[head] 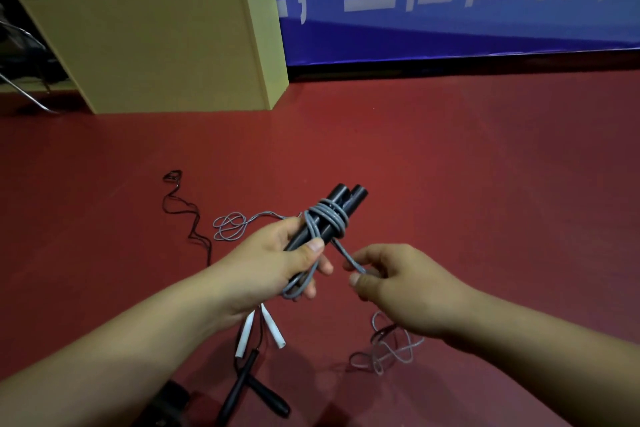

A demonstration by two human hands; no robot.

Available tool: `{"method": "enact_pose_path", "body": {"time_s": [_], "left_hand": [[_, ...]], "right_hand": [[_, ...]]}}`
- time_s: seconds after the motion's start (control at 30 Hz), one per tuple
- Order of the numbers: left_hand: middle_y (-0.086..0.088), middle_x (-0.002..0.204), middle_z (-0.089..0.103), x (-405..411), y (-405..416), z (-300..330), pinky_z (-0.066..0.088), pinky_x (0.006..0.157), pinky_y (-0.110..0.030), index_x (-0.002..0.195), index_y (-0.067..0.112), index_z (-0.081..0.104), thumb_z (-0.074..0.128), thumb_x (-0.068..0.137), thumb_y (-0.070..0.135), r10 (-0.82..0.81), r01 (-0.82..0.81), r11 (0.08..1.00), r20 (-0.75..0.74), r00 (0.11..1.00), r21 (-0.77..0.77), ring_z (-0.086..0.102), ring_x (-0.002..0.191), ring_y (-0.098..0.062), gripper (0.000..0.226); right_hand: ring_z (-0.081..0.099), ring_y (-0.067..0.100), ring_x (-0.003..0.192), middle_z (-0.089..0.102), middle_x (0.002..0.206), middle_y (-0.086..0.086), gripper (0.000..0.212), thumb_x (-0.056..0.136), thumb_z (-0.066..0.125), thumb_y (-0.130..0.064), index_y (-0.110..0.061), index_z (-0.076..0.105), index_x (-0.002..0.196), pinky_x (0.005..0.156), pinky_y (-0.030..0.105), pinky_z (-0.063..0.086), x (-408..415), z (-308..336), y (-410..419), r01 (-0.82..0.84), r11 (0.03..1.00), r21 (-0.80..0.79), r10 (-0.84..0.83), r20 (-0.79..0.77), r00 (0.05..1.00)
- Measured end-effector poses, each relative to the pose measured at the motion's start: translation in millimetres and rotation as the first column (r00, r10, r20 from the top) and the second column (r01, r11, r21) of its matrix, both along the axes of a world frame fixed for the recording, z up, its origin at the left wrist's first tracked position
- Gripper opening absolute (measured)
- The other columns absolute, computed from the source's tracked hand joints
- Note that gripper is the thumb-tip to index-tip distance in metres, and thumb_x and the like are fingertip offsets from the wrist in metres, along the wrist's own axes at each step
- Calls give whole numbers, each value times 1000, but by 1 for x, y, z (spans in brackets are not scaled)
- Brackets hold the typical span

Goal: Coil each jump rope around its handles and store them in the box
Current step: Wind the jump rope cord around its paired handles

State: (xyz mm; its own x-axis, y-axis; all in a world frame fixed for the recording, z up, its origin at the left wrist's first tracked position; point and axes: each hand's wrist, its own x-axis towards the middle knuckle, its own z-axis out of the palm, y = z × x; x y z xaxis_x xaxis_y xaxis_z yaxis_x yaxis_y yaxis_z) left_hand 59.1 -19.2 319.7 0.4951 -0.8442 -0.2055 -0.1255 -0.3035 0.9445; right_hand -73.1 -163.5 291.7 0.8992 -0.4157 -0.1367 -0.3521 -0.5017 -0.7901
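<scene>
My left hand (pixel 277 263) grips two dark grey handles (pixel 337 210) held side by side, pointing up and away. A grey rope (pixel 327 218) is wound a few turns around them. My right hand (pixel 398 284) pinches a strand of that rope just right of the handles. Loose grey rope lies in loops on the floor at left (pixel 230 226) and below my right wrist (pixel 391 347). The tan box (pixel 156 48) stands at the back left, well beyond both hands.
On the red floor under my left forearm lie two white handles (pixel 263 329) and two black handles (pixel 249 388). A thin black rope (pixel 183 211) snakes to the left. A blue banner (pixel 450 0) lines the back wall. Metal tubing (pixel 20 87) shows at far left.
</scene>
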Motion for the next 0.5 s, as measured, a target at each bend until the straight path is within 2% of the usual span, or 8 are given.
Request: {"method": "enact_pose_path", "body": {"time_s": [0.13, 0.3, 0.4, 0.5], "left_hand": [[-3, 84, 71, 3, -1, -3, 45, 52, -24, 118, 17, 58, 49, 102, 16, 60, -61, 998, 38, 997, 23, 60, 56, -15, 19], [0, 78, 70, 0, -4, -3, 45, 51, -24, 113, 17, 60, 50, 101, 15, 116, -116, 993, 44, 992, 9, 59, 53, -14, 16], [0, 79, 70, 0, -5, -4, 46, 56, -28, 111, 16, 61, 51, 101, 16, 149, -151, 989, 81, 985, 8, 60, 54, -15, 15], [-1, 80, 71, 2, -4, -8, 47, 58, -32, 112, 17, 60, 52, 100, 14, 119, -124, 992, 169, 978, 18, 60, 54, -15, 15]], "right_hand": [[46, -1, 46, 66, 72, -4, 8, 91, 61, -28, -22, 61, 97, 49, 19, 33, 2, 2, 2, 21, 999, 38, -21, 14, 1000], [59, 13, 50, 59, 57, -3, 3, 91, 62, -26, -23, 64, 92, 50, 26, 47, -1, 5, 4, 3, 993, 120, -1, -11, 1000], [66, 17, 60, 66, 63, 0, 13, 92, 61, -34, -23, 67, 88, 60, 28, 52, -3, 8, 2, -6, 999, 53, 9, -57, 998], [54, 11, 55, 58, 57, -6, 24, 92, 60, -38, -18, 69, 84, 58, 27, 48, -3, 12, 3, -25, 998, 61, 29, -68, 997]]}}
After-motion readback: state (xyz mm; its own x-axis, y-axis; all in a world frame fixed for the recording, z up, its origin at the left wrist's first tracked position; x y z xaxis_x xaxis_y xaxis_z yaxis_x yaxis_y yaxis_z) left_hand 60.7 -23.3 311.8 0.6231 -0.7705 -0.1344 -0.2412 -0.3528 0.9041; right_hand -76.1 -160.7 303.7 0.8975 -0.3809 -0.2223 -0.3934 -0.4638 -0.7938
